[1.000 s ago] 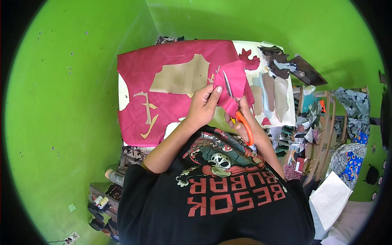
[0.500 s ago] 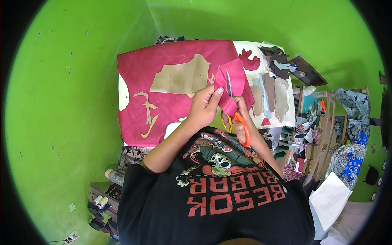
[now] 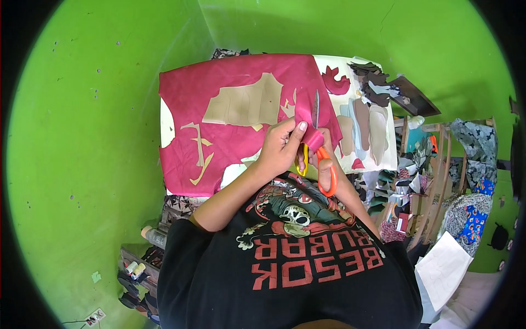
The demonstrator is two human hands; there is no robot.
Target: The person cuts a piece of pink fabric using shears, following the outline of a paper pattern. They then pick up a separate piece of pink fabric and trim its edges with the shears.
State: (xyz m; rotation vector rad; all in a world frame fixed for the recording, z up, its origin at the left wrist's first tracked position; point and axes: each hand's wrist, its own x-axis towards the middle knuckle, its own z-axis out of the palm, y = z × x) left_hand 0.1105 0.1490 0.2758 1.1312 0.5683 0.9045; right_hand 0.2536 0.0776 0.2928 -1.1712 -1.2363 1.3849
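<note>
My left hand [image 3: 280, 147] is closed, its thumb pressing on a small pink piece of leather-like material [image 3: 304, 107] held up above the table. Fingers of my right hand [image 3: 327, 148] are wrapped through the handles of a pair of scissors [image 3: 327, 183], one handle orange and the other yellow. The blades point away from me and lie against the pink piece, with part of it curling below them near my right hand. Beneath both hands spreads a large dark pink sheet [image 3: 186, 98]. A tan piece with drawn lines [image 3: 246, 101] lies on it, left of my hands.
Thin tan offcuts [image 3: 198, 145] lie at the left of the sheet. On the table's right are sole-shaped pieces [image 3: 377, 131], a cut pink piece [image 3: 335, 82] and dark scraps [image 3: 370, 77]. A wooden rack with fabric [image 3: 427, 181] stands to the right. Green walls [image 3: 98, 137] enclose the corner.
The pink piece has turned and now looks narrower, with its lower part curled. The scissor blades point more directly away from me, and my left hand has shifted slightly right and toward me.
</note>
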